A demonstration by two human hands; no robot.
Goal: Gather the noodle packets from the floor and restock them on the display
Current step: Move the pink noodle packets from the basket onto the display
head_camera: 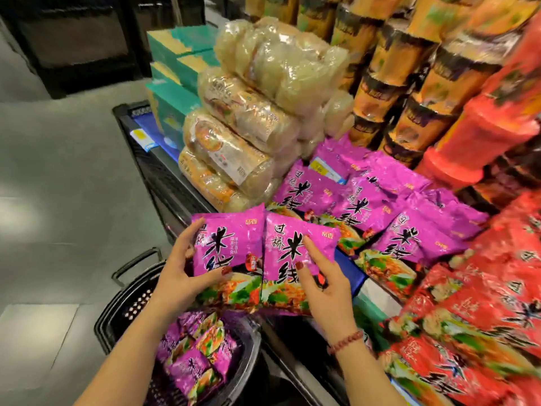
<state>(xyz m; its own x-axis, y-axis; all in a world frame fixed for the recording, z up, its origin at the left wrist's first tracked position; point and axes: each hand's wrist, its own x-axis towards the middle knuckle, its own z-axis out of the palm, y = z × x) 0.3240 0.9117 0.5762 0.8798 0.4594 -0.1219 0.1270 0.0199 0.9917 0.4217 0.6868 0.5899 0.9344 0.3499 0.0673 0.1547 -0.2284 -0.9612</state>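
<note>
Two purple rice-noodle packets [231, 244] are hanging side by side just above the black basket [117, 312], the left hand [181, 276] gripping one by its edge and the right hand [325, 288] pinching the other, thumbs across the fronts. The step is probably going best if both are travelling flat and face up towards the purple stack [366, 206] on the display just beyond, keeping clear of the neighbouring red packets [483, 303].

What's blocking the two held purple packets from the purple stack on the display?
Nothing visible. The left hand and right hand hold the purple packets right in front of the purple stack; only open air lies between.
</note>
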